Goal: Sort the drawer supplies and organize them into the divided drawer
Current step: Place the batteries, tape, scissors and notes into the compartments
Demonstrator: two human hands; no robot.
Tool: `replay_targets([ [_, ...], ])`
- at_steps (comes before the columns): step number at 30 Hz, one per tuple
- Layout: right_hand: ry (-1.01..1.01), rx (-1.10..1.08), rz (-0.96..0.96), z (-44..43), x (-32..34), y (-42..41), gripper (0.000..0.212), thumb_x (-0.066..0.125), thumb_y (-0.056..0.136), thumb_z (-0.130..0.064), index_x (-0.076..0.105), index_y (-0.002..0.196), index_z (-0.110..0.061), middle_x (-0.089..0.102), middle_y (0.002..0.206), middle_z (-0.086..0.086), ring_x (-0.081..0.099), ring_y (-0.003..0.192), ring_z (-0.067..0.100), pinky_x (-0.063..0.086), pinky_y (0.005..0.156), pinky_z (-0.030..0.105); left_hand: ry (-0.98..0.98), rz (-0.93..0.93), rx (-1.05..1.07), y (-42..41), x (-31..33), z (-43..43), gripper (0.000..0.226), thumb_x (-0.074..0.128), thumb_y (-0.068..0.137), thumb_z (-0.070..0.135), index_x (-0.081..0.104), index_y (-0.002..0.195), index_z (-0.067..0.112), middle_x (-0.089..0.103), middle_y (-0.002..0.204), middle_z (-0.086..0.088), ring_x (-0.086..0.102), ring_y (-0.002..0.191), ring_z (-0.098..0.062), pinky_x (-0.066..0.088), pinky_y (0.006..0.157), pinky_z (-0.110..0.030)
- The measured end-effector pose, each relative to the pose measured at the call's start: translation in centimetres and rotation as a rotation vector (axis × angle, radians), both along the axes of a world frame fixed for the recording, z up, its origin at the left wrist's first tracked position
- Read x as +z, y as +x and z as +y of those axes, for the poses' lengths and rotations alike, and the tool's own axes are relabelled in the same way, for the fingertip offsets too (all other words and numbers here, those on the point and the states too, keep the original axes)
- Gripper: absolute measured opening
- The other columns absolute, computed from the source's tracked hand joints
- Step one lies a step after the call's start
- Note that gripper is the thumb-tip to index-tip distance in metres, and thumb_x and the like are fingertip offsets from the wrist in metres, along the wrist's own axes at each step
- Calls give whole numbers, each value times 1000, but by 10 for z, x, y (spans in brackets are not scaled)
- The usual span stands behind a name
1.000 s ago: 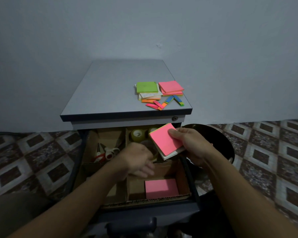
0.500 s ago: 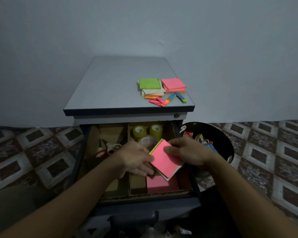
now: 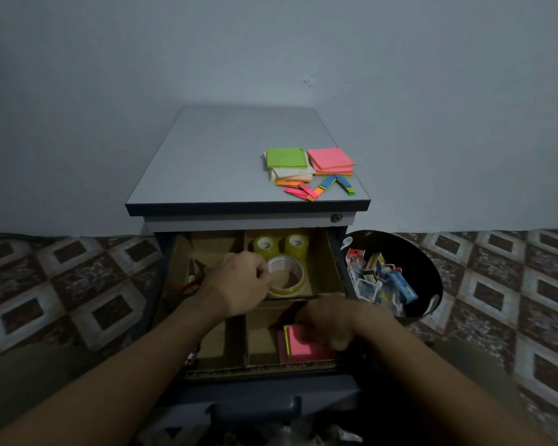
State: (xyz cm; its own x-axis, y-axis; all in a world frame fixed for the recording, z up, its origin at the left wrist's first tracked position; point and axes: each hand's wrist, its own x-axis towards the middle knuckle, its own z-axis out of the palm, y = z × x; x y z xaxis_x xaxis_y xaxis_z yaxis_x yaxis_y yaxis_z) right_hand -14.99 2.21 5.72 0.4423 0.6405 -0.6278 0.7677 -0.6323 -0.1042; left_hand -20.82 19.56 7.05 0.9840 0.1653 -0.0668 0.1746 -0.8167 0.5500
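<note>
Roughly midway: tape rolls (image 3: 285, 247) sit at the drawer (image 3: 335, 265) rear, right hand (image 3: 329, 320) grips a pink pad (image 3: 305, 347) at its front, left hand (image 3: 239, 284) grip unclear, sticky notes (image 3: 310, 169) wait above.

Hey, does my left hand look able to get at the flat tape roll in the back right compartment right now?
Probably yes. The left hand sits right beside the flat tape roll, nothing lies over the roll, and the drawer is open above it.

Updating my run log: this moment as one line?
pink sticky pad: in front-right compartment; right hand: on pad, blurred; left hand: fist beside tape roll
</note>
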Motion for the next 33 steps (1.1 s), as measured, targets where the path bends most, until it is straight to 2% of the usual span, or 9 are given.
replay_targets([
  [2, -55, 56, -90, 3, -8, -1, 35, 62, 93, -18, 58, 128, -17, 64, 116, 9, 63, 102, 28, 49, 78, 36, 17, -17, -14, 0, -3, 1, 15, 54, 99, 27, 63, 87, 26, 64, 85, 7, 61, 75, -6, 43, 58, -20],
  [5, 4, 48, -202, 0, -16, -5, 26, 58, 95, -19, 61, 119, -9, 68, 113, 13, 65, 101, 29, 50, 80, 35, 143, -85, -52, 2, -11, 2, 11, 53, 99, 29, 61, 92, 27, 55, 95, 9, 52, 88, -6, 40, 69, -23],
  [9, 49, -4, -291, -4, -18, -14, 28, 47, 102, -20, 56, 122, -5, 62, 121, 21, 63, 108, 32, 50, 89, 40, 190, -53, -83, 4, -21, 9, 14, 50, 99, 33, 63, 97, 28, 50, 105, 10, 45, 100, -8, 40, 80, -26],
  [17, 100, 20, -477, 4, -4, -27, 19, 47, 102, -20, 58, 116, -13, 65, 112, 9, 65, 101, 27, 54, 81, 40, 208, -6, -148, 7, -26, 15, 17, 49, 100, 34, 64, 96, 28, 49, 103, 11, 47, 97, -7, 46, 86, -31],
  [19, 153, 42, -405, 5, -4, -20, 20, 52, 100, -27, 62, 113, -16, 67, 108, 6, 67, 95, 25, 56, 80, 39, 186, 3, -156, 8, -26, 18, 17, 50, 99, 33, 65, 94, 27, 49, 100, 11, 49, 94, -6, 48, 84, -31],
  [21, 208, 13, -163, 4, -7, -11, 21, 57, 97, -29, 67, 115, -27, 70, 113, -1, 67, 94, 17, 55, 82, 32, 163, 19, -165, 9, -27, 20, 17, 51, 99, 33, 66, 94, 27, 48, 98, 12, 50, 91, -6, 49, 83, -32],
  [24, 143, 0, 93, 6, -8, -6, 31, 57, 96, -16, 69, 120, -30, 71, 114, -3, 65, 84, 11, 43, 66, 15, 156, 29, -172, 11, -27, 20, 17, 51, 99, 32, 66, 95, 26, 48, 99, 13, 50, 91, -6, 49, 82, -31],
  [28, 49, -26, 71, 9, -16, -7, 29, 61, 95, -29, 68, 119, -15, 70, 111, 10, 66, 99, 29, 51, 78, 32, 150, 42, -176, 13, -27, 20, 16, 52, 98, 31, 66, 92, 26, 47, 98, 13, 51, 90, -5, 49, 82, -32],
  [33, 23, -17, 92, 6, -18, -7, 25, 58, 96, -21, 67, 118, -13, 71, 106, 10, 67, 94, 27, 56, 82, 38, 138, 51, -182, 12, -27, 21, 15, 52, 98, 31, 66, 94, 26, 48, 99, 13, 51, 91, -6, 50, 83, -33],
])
